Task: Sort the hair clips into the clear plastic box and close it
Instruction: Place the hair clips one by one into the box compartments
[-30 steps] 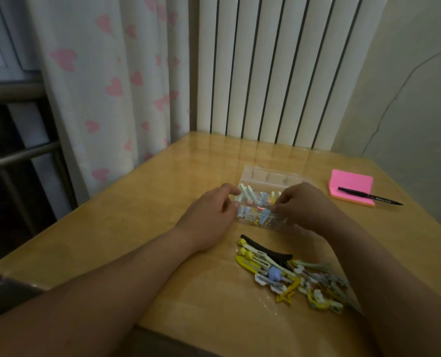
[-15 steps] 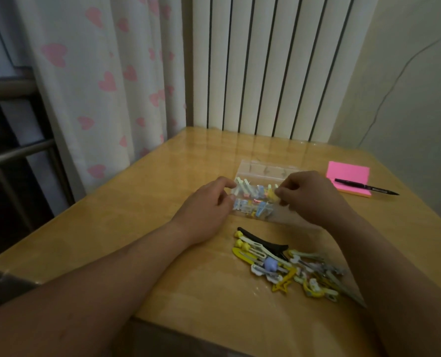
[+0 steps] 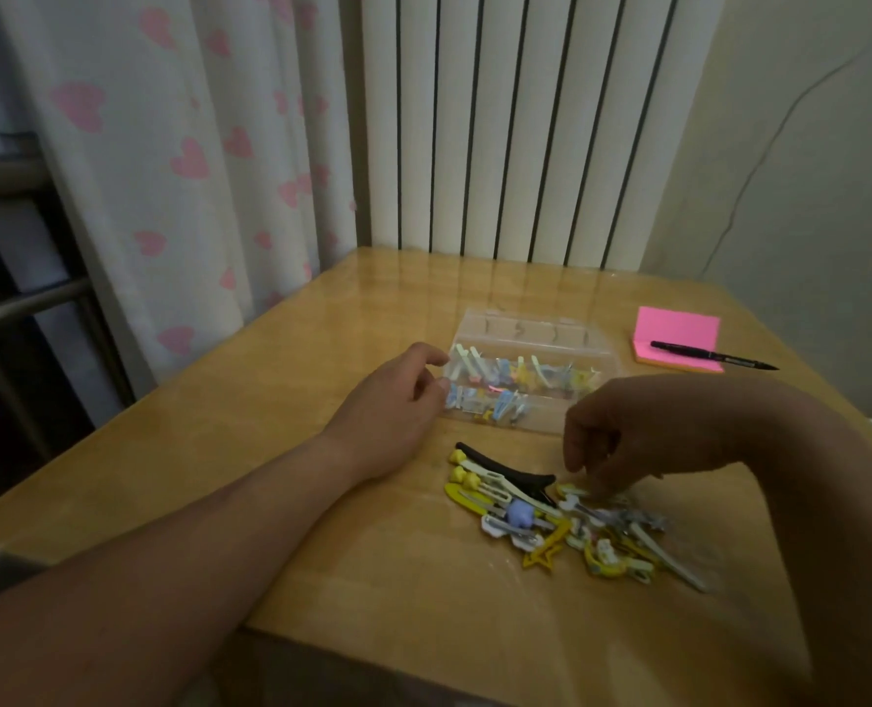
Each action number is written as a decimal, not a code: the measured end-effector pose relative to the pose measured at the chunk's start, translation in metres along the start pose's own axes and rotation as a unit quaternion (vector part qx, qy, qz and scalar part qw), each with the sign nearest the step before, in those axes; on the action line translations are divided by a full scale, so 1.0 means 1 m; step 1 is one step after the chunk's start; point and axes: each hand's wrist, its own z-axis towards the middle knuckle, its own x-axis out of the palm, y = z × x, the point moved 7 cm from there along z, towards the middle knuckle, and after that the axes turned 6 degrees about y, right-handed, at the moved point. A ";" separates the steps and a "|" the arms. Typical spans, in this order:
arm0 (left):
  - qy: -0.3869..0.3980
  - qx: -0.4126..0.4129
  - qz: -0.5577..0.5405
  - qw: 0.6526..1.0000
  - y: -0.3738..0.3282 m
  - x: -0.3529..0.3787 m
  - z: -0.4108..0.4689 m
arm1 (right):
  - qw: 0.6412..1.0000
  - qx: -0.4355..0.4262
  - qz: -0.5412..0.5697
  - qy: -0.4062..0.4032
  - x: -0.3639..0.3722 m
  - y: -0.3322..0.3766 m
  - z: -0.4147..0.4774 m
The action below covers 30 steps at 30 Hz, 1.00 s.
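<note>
Curtain [image 3: 168, 170]: white with pink hearts, hanging down the upper left of the frame.
Table [image 3: 270, 451]: glossy light wood, filling the lower middle of the frame.
Left hand [image 3: 393, 405]: at mid-frame, left of centre, wrist down on the table; curled forefinger and thumb hold the left end of the clear plastic box.
Clear plastic box [image 3: 551, 421]: on the table at centre, just right of the left hand. It is open, with its lid [image 3: 525, 331] lying back toward the top of the frame.
Sorted clips [image 3: 515, 375]: pastel pieces in two rows inside the box, crowded toward its left end.
Loose hair clips [image 3: 535, 523]: a heap on the table below the box, mostly yellow and white, with a long black clip [image 3: 500, 464] along its upper left edge.
Right hand [image 3: 627, 431]: right of centre, above the heap, with fingertips [image 3: 594, 489] pointing down into its upper edge. It is blurred, so I cannot tell whether it pinches a clip.
Pink notepad [image 3: 678, 329]: on the table at the right, well apart from the box.
Pen [image 3: 699, 353]: black, lying across the notepad's lower edge, its tip pointing right.
</note>
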 end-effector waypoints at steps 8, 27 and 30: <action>0.001 0.009 0.013 1.000 0.000 0.001 0.000 | 0.997 0.034 -0.074 -0.012 0.004 0.008 0.003; 0.011 0.029 0.015 0.999 -0.003 0.003 0.000 | 0.917 0.051 0.166 -0.358 -0.035 -0.018 0.050; 0.012 0.030 0.016 0.999 -0.002 0.003 0.000 | 0.920 0.064 0.160 -0.352 -0.036 -0.020 0.052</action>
